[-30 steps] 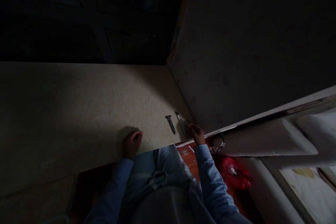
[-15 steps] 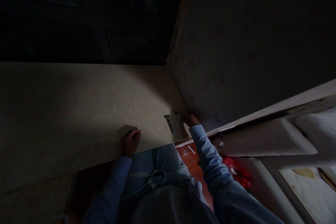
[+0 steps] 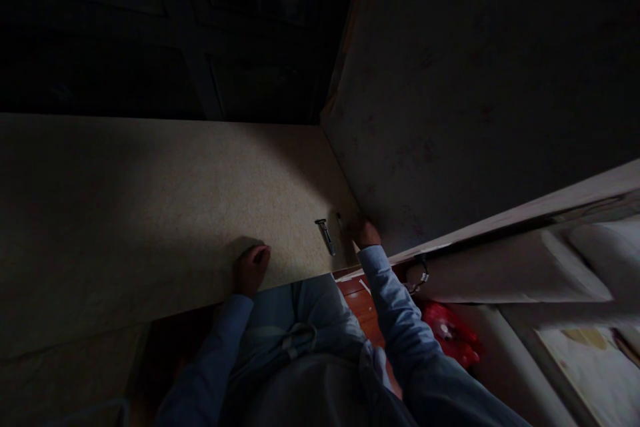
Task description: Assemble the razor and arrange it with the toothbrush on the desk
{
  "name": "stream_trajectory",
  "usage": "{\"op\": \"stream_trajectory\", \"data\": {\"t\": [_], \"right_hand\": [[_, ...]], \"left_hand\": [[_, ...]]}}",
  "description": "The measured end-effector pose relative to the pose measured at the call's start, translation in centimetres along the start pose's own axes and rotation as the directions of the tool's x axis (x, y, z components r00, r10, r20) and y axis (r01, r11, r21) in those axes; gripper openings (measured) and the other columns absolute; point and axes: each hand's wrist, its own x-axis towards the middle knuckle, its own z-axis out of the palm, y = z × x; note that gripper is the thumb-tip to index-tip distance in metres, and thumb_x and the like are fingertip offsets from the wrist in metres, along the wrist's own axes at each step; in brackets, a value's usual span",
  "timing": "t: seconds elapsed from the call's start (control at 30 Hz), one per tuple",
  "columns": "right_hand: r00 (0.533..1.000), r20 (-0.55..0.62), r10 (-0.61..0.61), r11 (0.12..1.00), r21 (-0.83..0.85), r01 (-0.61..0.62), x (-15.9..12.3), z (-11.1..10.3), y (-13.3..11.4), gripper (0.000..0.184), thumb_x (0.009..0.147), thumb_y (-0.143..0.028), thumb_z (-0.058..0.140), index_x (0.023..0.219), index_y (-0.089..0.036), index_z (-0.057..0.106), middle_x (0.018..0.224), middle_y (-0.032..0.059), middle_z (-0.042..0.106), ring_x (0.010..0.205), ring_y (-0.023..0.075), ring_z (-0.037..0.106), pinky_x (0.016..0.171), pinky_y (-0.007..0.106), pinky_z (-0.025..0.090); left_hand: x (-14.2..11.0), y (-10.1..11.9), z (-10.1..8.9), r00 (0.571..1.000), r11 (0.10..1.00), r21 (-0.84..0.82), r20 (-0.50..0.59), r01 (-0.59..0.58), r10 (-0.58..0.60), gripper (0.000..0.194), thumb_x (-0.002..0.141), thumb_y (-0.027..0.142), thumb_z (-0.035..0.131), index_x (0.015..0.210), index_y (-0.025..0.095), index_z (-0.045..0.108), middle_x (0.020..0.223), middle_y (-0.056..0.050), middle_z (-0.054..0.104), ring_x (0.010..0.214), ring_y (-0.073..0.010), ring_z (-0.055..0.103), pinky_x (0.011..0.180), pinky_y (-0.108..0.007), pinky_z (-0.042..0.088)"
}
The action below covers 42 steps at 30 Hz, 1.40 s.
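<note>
My left hand [image 3: 251, 268] rests near the front edge of the pale tabletop [image 3: 200, 193], its fingers curled into a loose fist with nothing visible in them. Between my hands lies a T-shaped razor [image 3: 326, 237], its head pointing away from me. Just right of it is a thin stick with a small dark head [image 3: 339, 217], perhaps a toothbrush. My right hand [image 3: 366, 233] is curled low beside this stick, close to the wall. Its fingertips are lost in dark shadow, and whether they grip the stick cannot be made out.
A patterned wall [image 3: 425, 113] bounds the table on the right, and dark window panes [image 3: 260, 93] stand behind it. Past the wall's end are a pale sofa [image 3: 510, 267], a cable [image 3: 424, 277] and a red plastic bag [image 3: 450, 333]. The room is very dim.
My right hand has shifted slightly left toward the thin stick, whose lower part is now harder to see. My left hand and the razor keep their places; the view has shifted a little.
</note>
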Motion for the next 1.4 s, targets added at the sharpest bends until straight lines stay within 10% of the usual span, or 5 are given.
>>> {"op": "stream_trajectory", "data": {"t": [0.43,1.4], "right_hand": [[0.997,-0.056,0.048,0.995,0.089,-0.043,-4.1,0.0,-2.2,0.050,0.088,-0.033,0.063,0.136,-0.016,0.059,0.126,0.0173,0.065,0.105,0.0275,0.068,0.082,0.031,0.051],[0.997,0.011,0.070,0.996,0.056,-0.071,-2.8,-1.6,-0.8,0.035,0.092,-0.024,0.059,0.125,-0.020,0.068,0.117,0.0132,0.076,0.103,0.0240,0.072,0.077,0.026,0.049]], "left_hand": [[0.0,0.2,-0.1,1.000,1.000,0.015,0.005,-0.018,0.018,0.035,0.080,0.050,0.055,0.081,0.021,0.075,0.084,-0.007,0.080,0.079,-0.0235,0.073,0.077,-0.032,0.058],[0.3,0.6,-0.2,1.000,0.998,0.063,0.007,0.009,-0.010,0.034,0.082,0.048,0.054,0.083,0.022,0.076,0.082,-0.006,0.079,0.077,-0.0232,0.073,0.073,-0.031,0.055]]}}
